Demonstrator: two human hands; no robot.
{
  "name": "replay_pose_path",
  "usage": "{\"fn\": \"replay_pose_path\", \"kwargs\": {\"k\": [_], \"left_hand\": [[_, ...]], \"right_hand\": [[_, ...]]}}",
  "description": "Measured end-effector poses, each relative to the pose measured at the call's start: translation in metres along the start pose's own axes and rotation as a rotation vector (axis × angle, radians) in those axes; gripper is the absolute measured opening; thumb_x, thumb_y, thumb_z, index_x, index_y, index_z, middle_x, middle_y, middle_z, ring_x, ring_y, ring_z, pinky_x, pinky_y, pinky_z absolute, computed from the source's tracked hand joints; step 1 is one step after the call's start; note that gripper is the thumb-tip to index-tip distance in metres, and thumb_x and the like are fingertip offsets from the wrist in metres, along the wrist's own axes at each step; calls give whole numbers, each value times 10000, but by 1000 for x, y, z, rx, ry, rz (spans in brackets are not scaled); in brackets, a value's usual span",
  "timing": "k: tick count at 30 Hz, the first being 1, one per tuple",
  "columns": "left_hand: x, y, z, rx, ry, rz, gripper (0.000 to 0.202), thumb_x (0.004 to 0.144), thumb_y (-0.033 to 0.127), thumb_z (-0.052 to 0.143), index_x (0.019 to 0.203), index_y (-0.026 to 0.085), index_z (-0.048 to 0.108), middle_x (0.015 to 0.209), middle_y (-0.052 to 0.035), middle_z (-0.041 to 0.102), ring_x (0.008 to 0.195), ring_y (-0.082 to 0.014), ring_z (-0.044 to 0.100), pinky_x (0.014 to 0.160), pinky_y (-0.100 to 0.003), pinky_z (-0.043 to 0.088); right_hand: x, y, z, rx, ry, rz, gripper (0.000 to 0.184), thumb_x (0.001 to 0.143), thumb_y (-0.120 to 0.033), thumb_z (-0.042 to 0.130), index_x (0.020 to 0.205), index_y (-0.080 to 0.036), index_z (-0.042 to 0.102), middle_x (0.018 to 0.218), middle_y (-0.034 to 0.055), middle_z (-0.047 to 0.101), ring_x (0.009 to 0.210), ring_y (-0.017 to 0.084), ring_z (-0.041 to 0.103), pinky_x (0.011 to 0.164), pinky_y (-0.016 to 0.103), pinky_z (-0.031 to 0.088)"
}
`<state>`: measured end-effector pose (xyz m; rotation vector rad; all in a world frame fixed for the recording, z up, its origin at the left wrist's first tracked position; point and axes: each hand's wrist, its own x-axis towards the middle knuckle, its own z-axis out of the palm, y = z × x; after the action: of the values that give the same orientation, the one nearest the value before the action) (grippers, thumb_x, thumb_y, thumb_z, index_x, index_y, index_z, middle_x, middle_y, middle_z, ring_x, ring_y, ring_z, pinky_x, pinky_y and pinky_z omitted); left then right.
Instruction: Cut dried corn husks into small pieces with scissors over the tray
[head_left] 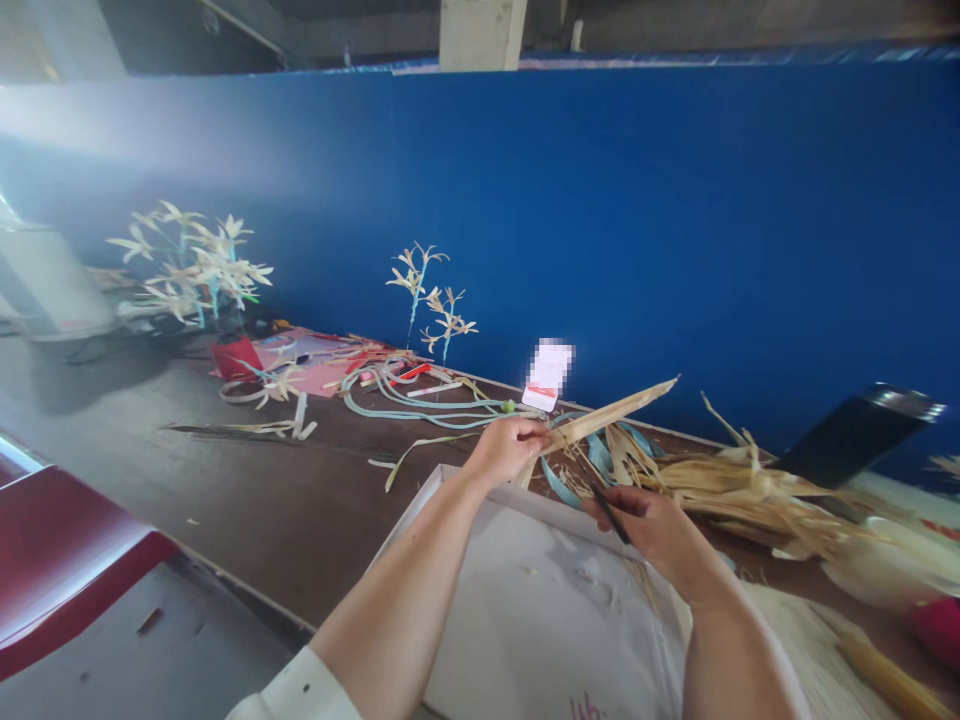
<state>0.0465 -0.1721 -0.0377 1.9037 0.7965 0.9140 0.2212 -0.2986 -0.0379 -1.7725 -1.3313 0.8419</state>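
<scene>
Husk strip [611, 408] pokes up and to the right over the far edge of the white tray [525, 600], and behind it all runs the big blue wall [675, 220] with the long brown table [262, 490] below it. On that table the tray lies right in front of the person, a pile of dry husks [742, 490] spreads just to its right, and pale husk flowers [199, 265] stand well off to the left. Now the hands: the left hand [506, 448] is pinched around the strip's lower end, while the right hand [649, 520], just beside and below, curls tight on a thin dark tool [611, 513].
</scene>
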Motion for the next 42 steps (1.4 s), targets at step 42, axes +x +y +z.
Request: {"fn": "replay_pose_path", "kwargs": {"k": [42], "left_hand": [[-3,2,30,-477,25,-235,282,631,394,679,713,135,604,511,28,475,428,-59,393,418,-190,291]], "right_hand": [[14,-14,35,591,356,-77,399,521,-293,770,875,-184,623,694,-11,622,570,116,511,499,216,346]]}}
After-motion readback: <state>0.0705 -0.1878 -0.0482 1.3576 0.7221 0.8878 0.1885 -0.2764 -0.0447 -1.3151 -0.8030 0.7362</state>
